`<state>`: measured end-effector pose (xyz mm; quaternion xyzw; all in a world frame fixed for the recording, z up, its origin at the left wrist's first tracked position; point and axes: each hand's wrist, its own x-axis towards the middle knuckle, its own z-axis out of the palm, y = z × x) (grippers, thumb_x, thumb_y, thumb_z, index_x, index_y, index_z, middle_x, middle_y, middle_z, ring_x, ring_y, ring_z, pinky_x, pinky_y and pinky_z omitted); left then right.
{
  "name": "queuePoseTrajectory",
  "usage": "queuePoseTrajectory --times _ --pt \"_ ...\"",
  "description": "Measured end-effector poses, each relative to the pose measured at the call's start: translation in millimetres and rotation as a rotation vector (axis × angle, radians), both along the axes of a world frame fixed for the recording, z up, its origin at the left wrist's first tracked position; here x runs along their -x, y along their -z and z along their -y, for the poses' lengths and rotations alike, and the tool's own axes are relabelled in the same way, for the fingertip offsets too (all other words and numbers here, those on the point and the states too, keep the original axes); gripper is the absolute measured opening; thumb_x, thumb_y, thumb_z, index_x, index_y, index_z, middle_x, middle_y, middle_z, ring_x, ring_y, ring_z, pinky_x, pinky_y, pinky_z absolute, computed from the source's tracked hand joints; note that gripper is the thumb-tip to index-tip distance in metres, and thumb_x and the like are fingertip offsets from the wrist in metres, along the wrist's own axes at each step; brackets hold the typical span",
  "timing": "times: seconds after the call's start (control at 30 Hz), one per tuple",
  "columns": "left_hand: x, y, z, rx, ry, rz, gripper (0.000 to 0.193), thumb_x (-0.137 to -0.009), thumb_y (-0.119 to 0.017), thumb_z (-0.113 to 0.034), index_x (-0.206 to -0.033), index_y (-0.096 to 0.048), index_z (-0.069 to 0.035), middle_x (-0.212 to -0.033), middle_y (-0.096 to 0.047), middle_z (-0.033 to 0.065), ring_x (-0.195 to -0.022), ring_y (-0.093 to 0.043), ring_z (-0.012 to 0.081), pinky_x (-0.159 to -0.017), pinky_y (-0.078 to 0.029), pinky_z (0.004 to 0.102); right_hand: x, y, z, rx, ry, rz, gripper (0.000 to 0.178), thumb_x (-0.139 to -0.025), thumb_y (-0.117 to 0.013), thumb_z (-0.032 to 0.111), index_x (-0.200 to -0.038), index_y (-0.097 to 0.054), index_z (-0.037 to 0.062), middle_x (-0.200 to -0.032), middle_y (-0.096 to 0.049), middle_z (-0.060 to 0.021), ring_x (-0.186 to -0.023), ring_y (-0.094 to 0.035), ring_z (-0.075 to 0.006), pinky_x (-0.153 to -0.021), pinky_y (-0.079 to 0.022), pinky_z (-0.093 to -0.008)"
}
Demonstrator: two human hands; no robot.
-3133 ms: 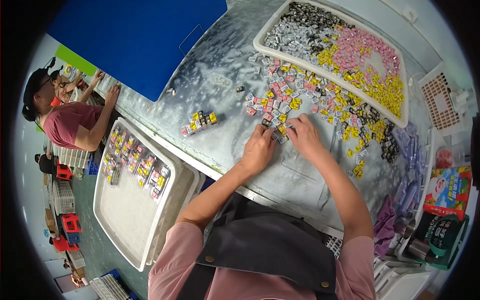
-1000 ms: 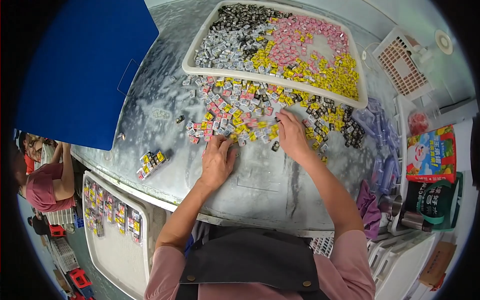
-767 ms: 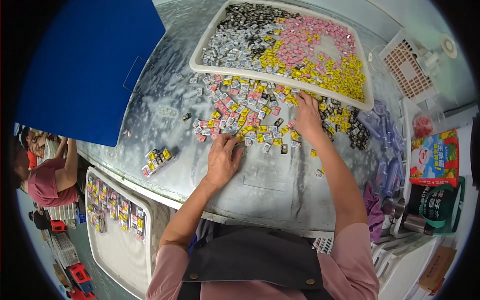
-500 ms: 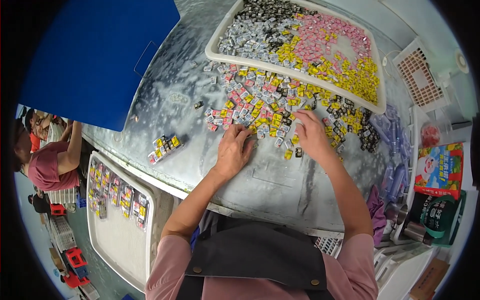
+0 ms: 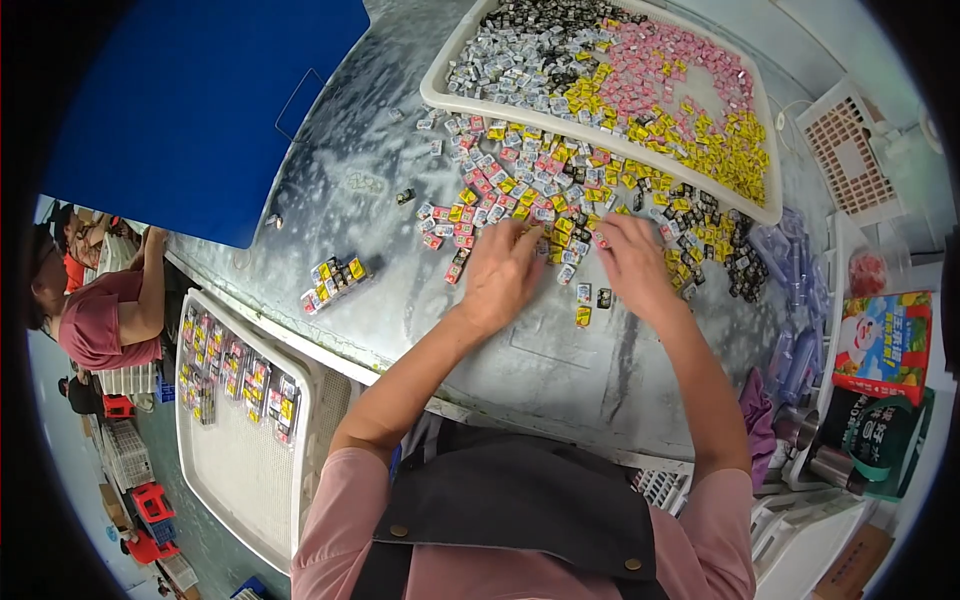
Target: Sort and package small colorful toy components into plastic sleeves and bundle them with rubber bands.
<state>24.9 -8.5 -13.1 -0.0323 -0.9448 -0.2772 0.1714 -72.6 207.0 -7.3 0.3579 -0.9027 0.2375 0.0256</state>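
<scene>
A spread of small wrapped pieces [image 5: 490, 180] in pink, white, yellow and black lies on the grey metal table [image 5: 560, 390]. My left hand [image 5: 503, 275] rests at the spread's near edge, its fingers bent and close together; what lies under its fingertips is hidden. To its right, my right hand [image 5: 637, 268] pinches a small pink piece [image 5: 600, 240] between thumb and fingers. Between the hands, a few pieces lie apart, among them a yellow one [image 5: 583, 317] and a black one [image 5: 604, 298]. On the left of the table stands a filled clear pack [image 5: 335, 283].
A white tray [image 5: 600, 132] of sorted pieces lies at the back. A blue board [image 5: 200, 110] covers the far left. Lower left, another white tray [image 5: 240, 480] holds filled packs. Clear plastic cases [image 5: 795, 300] lie at the right; a co-worker [image 5: 110, 315] is at left.
My left hand has moved right along the near edge, uncovering pieces on its left. The right hand has come closer to the left and shows a pink piece. The view has shifted slightly.
</scene>
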Motion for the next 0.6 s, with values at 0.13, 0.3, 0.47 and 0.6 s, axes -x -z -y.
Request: queuePoseTrajectory --times 0.13,0.3,0.47,0.6 --pt "20.5 17.1 -14.2 0.144 0.116 -0.037 0.059 -0.086 -0.072 -0.026 -0.136 -0.054 0.002 -0.144 -0.046 0.0222 -0.134 -0.042 0.0432 -0.113 -0.032 0.0541 2.2 18.2 28.4 -0.023 -0.162 -0.041 0.044 -0.088 -0.054 -0.001 -0.132 -0.058 0.0015 -0.146 -0.05 -0.0113 -0.135 -0.044 -0.033 -0.111 -0.041 -0.0433" --pt "4.7 29.1 11.7 0.22 0.214 0.06 0.058 -0.092 -0.066 -0.03 -0.14 -0.052 -0.001 -0.155 -0.035 0.024 -0.141 -0.036 0.0439 -0.118 -0.026 0.056 -14.1 18.6 12.5 -0.024 -0.227 0.014 0.042 -0.086 -0.056 -0.005 -0.129 -0.059 -0.0026 -0.144 -0.051 -0.0144 -0.131 -0.047 -0.0327 -0.108 -0.043 -0.0426" --pt "-16.3 29.6 24.5 0.24 0.175 0.078 0.049 -0.095 -0.063 -0.024 -0.138 -0.055 -0.003 -0.156 -0.033 0.0248 -0.143 -0.033 0.0447 -0.117 -0.028 0.0563 -20.9 9.4 -4.4 0.031 -0.126 0.036 0.034 -0.088 -0.061 0.0 -0.123 -0.063 -0.0001 -0.133 -0.057 -0.0138 -0.121 -0.054 -0.0338 -0.101 -0.047 -0.0413" --pt "-37.2 18.2 11.1 0.107 0.149 -0.009 0.046 -0.089 -0.069 -0.018 -0.132 -0.059 -0.005 -0.15 -0.039 0.0251 -0.141 -0.032 0.0475 -0.115 -0.028 0.0591 -37.7 -0.8 -9.2 0.141 -0.114 0.059 0.026 -0.089 -0.063 0.001 -0.115 -0.065 0.0014 -0.12 -0.06 -0.0133 -0.11 -0.057 -0.0341 -0.093 -0.049 -0.0418"
